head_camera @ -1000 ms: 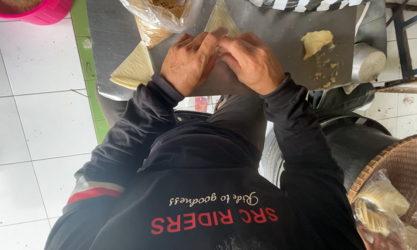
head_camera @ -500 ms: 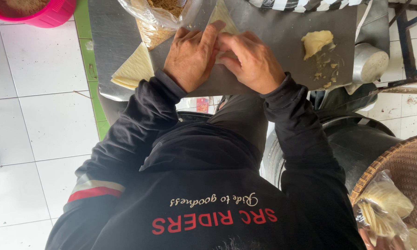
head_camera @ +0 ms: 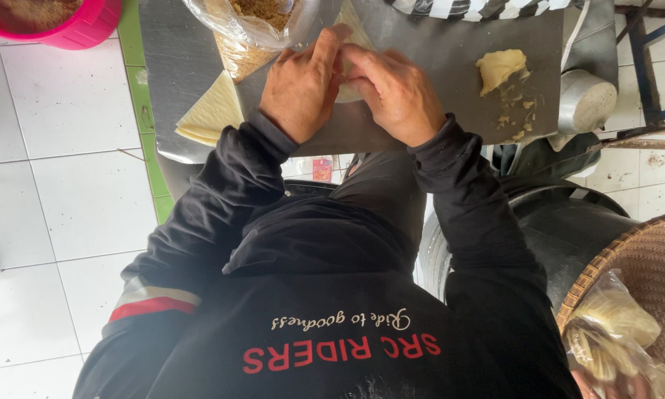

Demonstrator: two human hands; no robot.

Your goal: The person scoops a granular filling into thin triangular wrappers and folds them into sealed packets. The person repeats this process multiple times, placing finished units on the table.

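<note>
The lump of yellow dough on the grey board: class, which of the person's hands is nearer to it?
Right. The right hand is beside the lump of yellow dough with bare board between; the left hand lies beyond it, by the plastic bag.

Your left hand: palm down, back of hand up, fingers stretched forward, index and thumb angled inward toward right hand. Your right hand: palm down, knuckles raised, fingers curled and pointing toward left hand. Fingertips of both hands meet between them, pinching together; what they grip mostly hidden beneath. Wrists apart, forearms converging forward in V shape. Both arms in black sleeves, elbows bent, held close to your torso. Left sleeve shows red and pale band near upper arm.
</note>
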